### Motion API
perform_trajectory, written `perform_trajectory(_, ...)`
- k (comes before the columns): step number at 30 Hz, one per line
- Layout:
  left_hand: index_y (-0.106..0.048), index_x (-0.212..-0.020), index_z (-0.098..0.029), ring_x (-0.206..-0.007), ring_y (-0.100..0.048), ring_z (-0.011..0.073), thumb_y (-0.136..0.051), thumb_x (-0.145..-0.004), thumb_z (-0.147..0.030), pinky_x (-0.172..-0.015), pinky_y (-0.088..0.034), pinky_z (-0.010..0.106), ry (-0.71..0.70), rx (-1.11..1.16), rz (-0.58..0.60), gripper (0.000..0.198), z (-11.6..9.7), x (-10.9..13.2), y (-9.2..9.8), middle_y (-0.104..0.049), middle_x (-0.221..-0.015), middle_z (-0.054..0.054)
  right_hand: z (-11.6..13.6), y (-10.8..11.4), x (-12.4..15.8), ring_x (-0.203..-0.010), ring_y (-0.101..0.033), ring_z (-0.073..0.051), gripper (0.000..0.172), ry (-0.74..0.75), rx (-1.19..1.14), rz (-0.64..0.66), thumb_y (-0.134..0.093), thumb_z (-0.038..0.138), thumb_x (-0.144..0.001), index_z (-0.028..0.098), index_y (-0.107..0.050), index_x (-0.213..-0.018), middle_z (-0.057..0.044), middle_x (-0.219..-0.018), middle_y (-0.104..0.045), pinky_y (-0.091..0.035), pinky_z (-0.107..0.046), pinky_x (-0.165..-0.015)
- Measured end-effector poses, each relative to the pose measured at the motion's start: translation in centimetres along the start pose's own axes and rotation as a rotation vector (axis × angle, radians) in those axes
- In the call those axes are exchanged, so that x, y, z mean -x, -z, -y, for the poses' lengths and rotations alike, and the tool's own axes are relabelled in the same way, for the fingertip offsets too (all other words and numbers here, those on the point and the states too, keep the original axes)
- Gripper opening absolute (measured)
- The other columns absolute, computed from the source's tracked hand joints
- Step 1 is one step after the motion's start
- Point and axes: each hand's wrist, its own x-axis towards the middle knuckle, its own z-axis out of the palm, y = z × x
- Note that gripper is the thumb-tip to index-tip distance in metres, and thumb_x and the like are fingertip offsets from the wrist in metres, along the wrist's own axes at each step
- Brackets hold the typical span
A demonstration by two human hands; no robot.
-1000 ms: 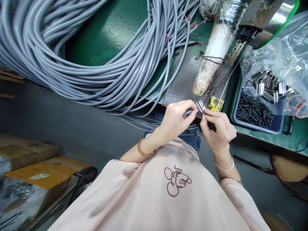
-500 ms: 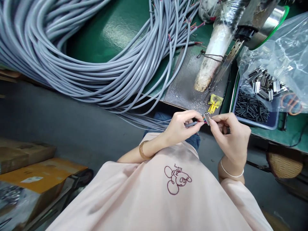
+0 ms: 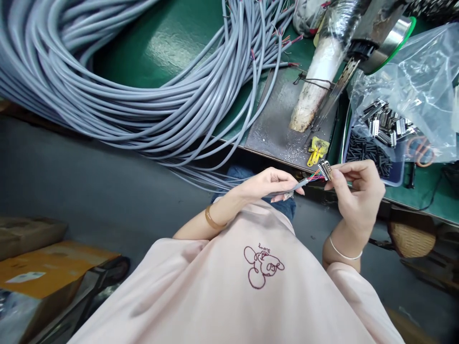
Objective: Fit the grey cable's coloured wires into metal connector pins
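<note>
My right hand (image 3: pixel 355 191) pinches a small metal connector (image 3: pixel 325 169) wired to the coloured strands at the end of a grey cable (image 3: pixel 300 183). My left hand (image 3: pixel 269 185) holds that cable just behind the stripped end, fingers loosely curled around it. Both hands hover off the bench edge, above my lap. A yellow clip (image 3: pixel 315 150) lies on the dark metal plate (image 3: pixel 276 126) just beyond the connector.
A big coil of grey cables (image 3: pixel 118 91) covers the green bench (image 3: pixel 179 43). A wrapped tool (image 3: pixel 322 76) rests on the plate. A blue tray (image 3: pixel 392 177) of black sleeves and a plastic bag of connectors (image 3: pixel 387 125) sit right. Cardboard boxes (image 3: pixel 43 272) lie lower left.
Both hands drew back from the plate towards my lap. The right hand moved right with the connector, and the cable end now stretches between the hands.
</note>
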Motion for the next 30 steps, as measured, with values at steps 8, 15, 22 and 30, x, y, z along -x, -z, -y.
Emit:
perform_trajectory(8,-0.078,-0.087,-0.012,-0.062,-0.051,0.0088,-0.069,-0.091,-0.03,-0.058,-0.038,0.024,-0.412,-0.639,-0.416,0.02,0.5,0.3,-1.4,-0.065,-0.073,0.003,-0.4,0.2,0.5,-0.063,-0.063,-0.011,0.015,-0.04,0.29,0.097,-0.066,0.037,-0.094,0.023,-0.059,-0.091,0.003,-0.075,-0.064,-0.05,-0.026,-0.063)
perform_trajectory(15,-0.071,-0.089,-0.011,-0.073,-0.059,0.0147,-0.054,-0.1,-0.02,-0.071,-0.049,0.028,-0.703,-1.268,-0.519,0.023,0.9,0.7,-2.5,-0.068,-0.079,0.006,1.6,0.9,2.7,-0.049,-0.053,-0.011,0.011,0.215,0.287,-0.38,-0.067,0.034,-0.093,0.025,-0.062,-0.091,0.004,-0.066,-0.058,-0.038,-0.028,-0.049)
perform_trajectory(22,-0.069,-0.085,-0.01,-0.07,-0.057,0.0177,-0.05,-0.101,-0.018,-0.066,-0.046,0.03,-0.748,-1.569,-0.467,0.026,1.4,0.7,-2.8,-0.066,-0.075,0.006,1.9,-0.3,0.8,-0.057,-0.062,-0.01,0.026,0.275,0.555,0.422,-0.061,0.033,-0.098,0.022,-0.069,-0.12,0.002,-0.071,-0.07,-0.04,-0.025,-0.057)
perform_trajectory(30,-0.076,-0.094,-0.013,-0.068,-0.059,0.0113,-0.066,-0.095,-0.035,-0.064,-0.045,0.024,-0.363,-0.616,-0.492,0.024,1.3,0.9,-1.6,-0.071,-0.08,0.005,0.9,-0.7,1.0,-0.052,-0.056,-0.007,0.008,0.356,0.521,0.278,-0.063,0.028,-0.097,0.022,-0.066,-0.093,0.004,-0.069,-0.069,-0.037,-0.024,-0.055)
